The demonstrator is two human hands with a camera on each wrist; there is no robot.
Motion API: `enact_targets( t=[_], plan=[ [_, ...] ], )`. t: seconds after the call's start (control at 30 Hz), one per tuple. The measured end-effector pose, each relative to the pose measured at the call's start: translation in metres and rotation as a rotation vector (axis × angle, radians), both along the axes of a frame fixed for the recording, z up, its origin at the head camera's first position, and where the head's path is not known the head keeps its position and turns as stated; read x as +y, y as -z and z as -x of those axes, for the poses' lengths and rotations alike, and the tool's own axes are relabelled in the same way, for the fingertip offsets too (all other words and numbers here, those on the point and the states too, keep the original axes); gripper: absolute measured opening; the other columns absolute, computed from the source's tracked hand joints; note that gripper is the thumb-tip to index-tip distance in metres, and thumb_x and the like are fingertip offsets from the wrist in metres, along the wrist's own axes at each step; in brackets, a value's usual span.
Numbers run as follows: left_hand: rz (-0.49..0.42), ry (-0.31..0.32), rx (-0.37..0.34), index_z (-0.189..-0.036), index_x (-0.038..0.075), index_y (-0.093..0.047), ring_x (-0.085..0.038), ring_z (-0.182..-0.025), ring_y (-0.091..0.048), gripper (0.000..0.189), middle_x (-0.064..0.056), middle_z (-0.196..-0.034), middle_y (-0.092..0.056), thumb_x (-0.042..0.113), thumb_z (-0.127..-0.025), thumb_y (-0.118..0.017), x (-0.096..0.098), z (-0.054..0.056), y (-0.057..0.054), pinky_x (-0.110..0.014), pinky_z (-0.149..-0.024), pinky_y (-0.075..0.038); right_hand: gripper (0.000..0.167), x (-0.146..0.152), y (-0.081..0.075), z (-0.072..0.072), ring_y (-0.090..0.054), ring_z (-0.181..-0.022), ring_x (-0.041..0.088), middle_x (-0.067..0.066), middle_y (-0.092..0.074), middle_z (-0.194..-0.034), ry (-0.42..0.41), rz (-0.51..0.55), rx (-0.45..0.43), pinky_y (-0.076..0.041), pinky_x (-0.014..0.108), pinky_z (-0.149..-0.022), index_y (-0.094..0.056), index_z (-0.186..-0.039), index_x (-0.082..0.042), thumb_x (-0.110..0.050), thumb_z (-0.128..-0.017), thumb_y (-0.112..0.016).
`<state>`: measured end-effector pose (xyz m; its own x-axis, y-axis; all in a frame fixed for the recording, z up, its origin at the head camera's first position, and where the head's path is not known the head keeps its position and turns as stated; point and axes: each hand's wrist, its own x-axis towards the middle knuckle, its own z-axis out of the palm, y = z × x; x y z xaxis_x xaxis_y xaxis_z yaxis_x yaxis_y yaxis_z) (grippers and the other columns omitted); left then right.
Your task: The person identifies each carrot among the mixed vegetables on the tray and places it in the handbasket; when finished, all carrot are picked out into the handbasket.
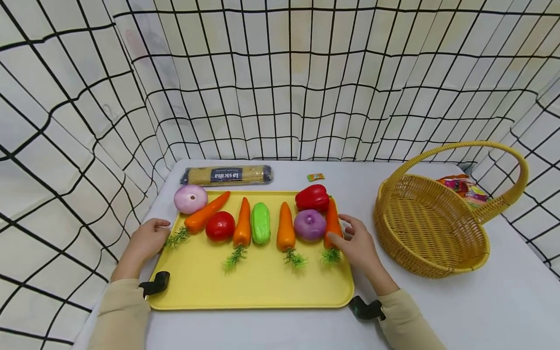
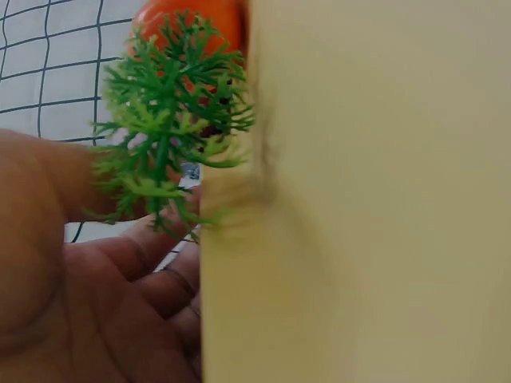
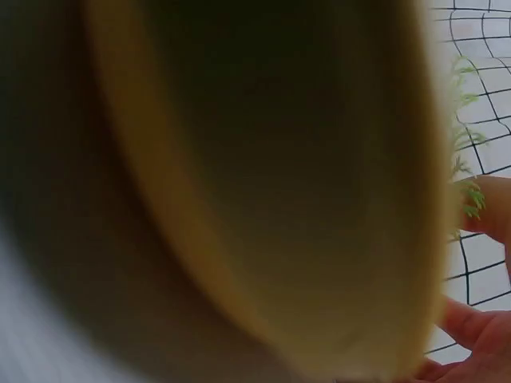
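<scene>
A yellow tray (image 1: 253, 291) bears a row of vegetables along its far half. My left hand (image 1: 148, 240) grips the tray's left rim beside a leafy carrot (image 1: 205, 214); the left wrist view shows carrot leaves (image 2: 164, 120) by the thumb. With the thumb over the right rim, my right hand (image 1: 359, 247) holds the tray's other side, next to another carrot (image 1: 332, 224). Between them lie a tomato (image 1: 220, 226), more carrots, a green cucumber (image 1: 261, 223), a purple onion (image 1: 310, 225) and a red bell pepper (image 1: 312, 197). A pale onion (image 1: 190, 199) is at the far left corner.
A wicker basket (image 1: 430, 223) with a tall handle stands right of the tray. Behind it lies a colourful packet (image 1: 465, 189). A pasta packet (image 1: 227, 175) and a small orange wrapper (image 1: 315, 177) lie beyond the tray, before a grid-patterned cloth wall (image 1: 280, 104).
</scene>
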<state>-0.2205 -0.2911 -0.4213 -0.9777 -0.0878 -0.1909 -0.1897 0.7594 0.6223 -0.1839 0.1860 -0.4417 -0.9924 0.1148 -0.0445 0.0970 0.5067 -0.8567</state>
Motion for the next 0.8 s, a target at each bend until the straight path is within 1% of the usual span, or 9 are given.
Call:
enact_targets(
  t=[0.13,0.2,0.27,0.33,0.5,0.6,0.7,0.8],
  plan=[
    [0.001,0.033,0.042,-0.132,-0.008,-0.049,-0.034,-0.098,-0.056,0.046,-0.027,-0.115,-0.058,0.026,-0.101,-0.043,-0.001,0.0,0.008,-0.039,-0.078,-0.042,0.066,-0.004,0.004,0.001,-0.056,-0.114,0.037,0.017,-0.045,-0.14,-0.018,-0.043,0.043,-0.049,0.049,-0.094,-0.047,-0.142,-0.01,-0.027,-0.084,-0.075],
    [-0.001,0.036,0.056,-0.131,-0.008,-0.05,-0.036,-0.099,-0.056,0.046,-0.026,-0.114,-0.059,0.026,-0.102,-0.045,-0.001,-0.001,0.01,-0.04,-0.079,-0.042,0.067,-0.006,0.005,0.001,-0.057,-0.107,0.033,0.016,-0.047,-0.136,-0.039,-0.07,0.058,-0.05,0.045,-0.09,-0.047,-0.141,-0.008,-0.024,-0.083,-0.076],
    [-0.005,0.032,0.063,-0.131,-0.009,-0.05,-0.035,-0.098,-0.056,0.045,-0.026,-0.112,-0.059,0.024,-0.101,-0.046,-0.001,-0.001,0.012,-0.04,-0.077,-0.042,0.069,-0.007,0.007,0.0,-0.057,-0.104,0.03,0.016,-0.047,-0.136,-0.059,-0.087,0.072,-0.05,0.042,-0.088,-0.047,-0.142,-0.006,-0.022,-0.082,-0.077],
    [-0.011,0.031,0.07,-0.131,-0.009,-0.05,-0.034,-0.097,-0.055,0.045,-0.025,-0.111,-0.058,0.024,-0.101,-0.047,-0.002,-0.001,0.013,-0.038,-0.077,-0.042,0.07,-0.009,0.008,0.0,-0.056,-0.106,0.03,0.016,-0.045,-0.138,-0.063,-0.097,0.08,-0.049,0.043,-0.089,-0.046,-0.142,-0.006,-0.021,-0.081,-0.077],
    [-0.015,0.02,0.093,-0.13,-0.009,-0.052,-0.031,-0.094,-0.055,0.043,-0.022,-0.108,-0.059,0.021,-0.099,-0.052,-0.002,-0.002,0.015,-0.034,-0.074,-0.041,0.072,-0.011,0.01,-0.002,-0.052,-0.113,0.032,0.016,-0.042,-0.142,-0.041,-0.12,0.092,-0.047,0.047,-0.093,-0.043,-0.144,-0.006,-0.018,-0.081,-0.075],
    [-0.016,0.012,0.101,-0.129,-0.009,-0.052,-0.031,-0.094,-0.055,0.042,-0.022,-0.108,-0.059,0.019,-0.098,-0.053,-0.003,-0.002,0.018,-0.034,-0.074,-0.041,0.069,-0.013,0.012,-0.001,-0.051,-0.114,0.032,0.017,-0.041,-0.145,-0.037,-0.159,0.113,-0.046,0.047,-0.093,-0.043,-0.145,-0.006,-0.016,-0.082,-0.071],
    [-0.018,0.007,0.107,-0.129,-0.008,-0.053,-0.033,-0.097,-0.055,0.042,-0.024,-0.11,-0.059,0.02,-0.098,-0.053,-0.004,-0.003,0.019,-0.035,-0.075,-0.042,0.066,-0.015,0.012,-0.002,-0.05,-0.117,0.033,0.016,-0.04,-0.147,-0.028,-0.193,0.127,-0.044,0.048,-0.094,-0.044,-0.145,-0.007,-0.015,-0.082,-0.065],
    [-0.029,0.007,0.106,-0.13,-0.008,-0.052,-0.035,-0.1,-0.055,0.043,-0.025,-0.113,-0.059,0.022,-0.099,-0.053,-0.005,-0.004,0.019,-0.036,-0.076,-0.042,0.064,-0.017,0.011,-0.003,-0.047,-0.124,0.035,0.016,-0.039,-0.148,-0.016,-0.199,0.125,-0.041,0.051,-0.099,-0.045,-0.145,-0.008,-0.015,-0.083,-0.062]
  ],
)
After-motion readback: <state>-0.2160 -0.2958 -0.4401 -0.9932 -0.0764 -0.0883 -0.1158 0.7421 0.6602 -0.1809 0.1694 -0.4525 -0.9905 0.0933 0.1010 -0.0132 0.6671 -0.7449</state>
